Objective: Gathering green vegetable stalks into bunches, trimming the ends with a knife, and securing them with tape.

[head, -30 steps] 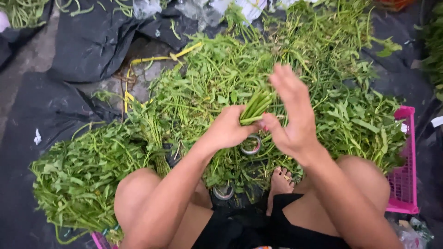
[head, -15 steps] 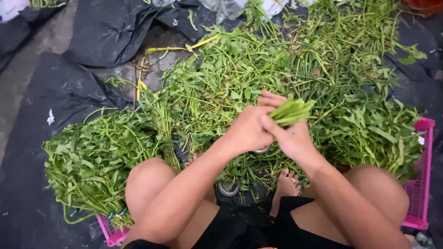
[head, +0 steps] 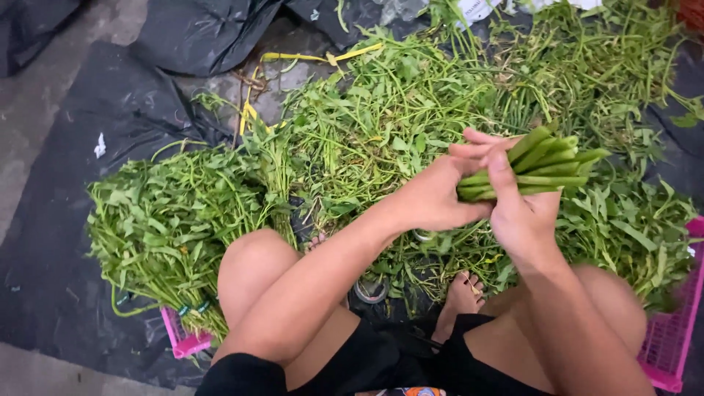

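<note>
Right of the frame's centre, both hands close around a small bundle of cut green stems (head: 539,165), which lies roughly level with its cut ends pointing toward the right edge. The left hand (head: 433,196) grips the bundle from the left side, fingers curled over it, while the right hand (head: 522,209) clasps it from below and in front, its thumb and fingers wrapped up across the stems. Beneath and behind the hands a wide heap of loose leafy greens (head: 381,125) covers the middle and upper right of the frame. In the lower left lies a tidier sheaf of the same greens (head: 169,220), its stem ends resting on a pink plastic basket (head: 183,341); another pink basket (head: 675,337) shows at the lower right edge. Black plastic sheeting (head: 66,191) spreads under everything, and a yellow strap (head: 323,56) lies near the top centre. The person's bare knees and one foot (head: 462,297) fill the bottom.
</note>
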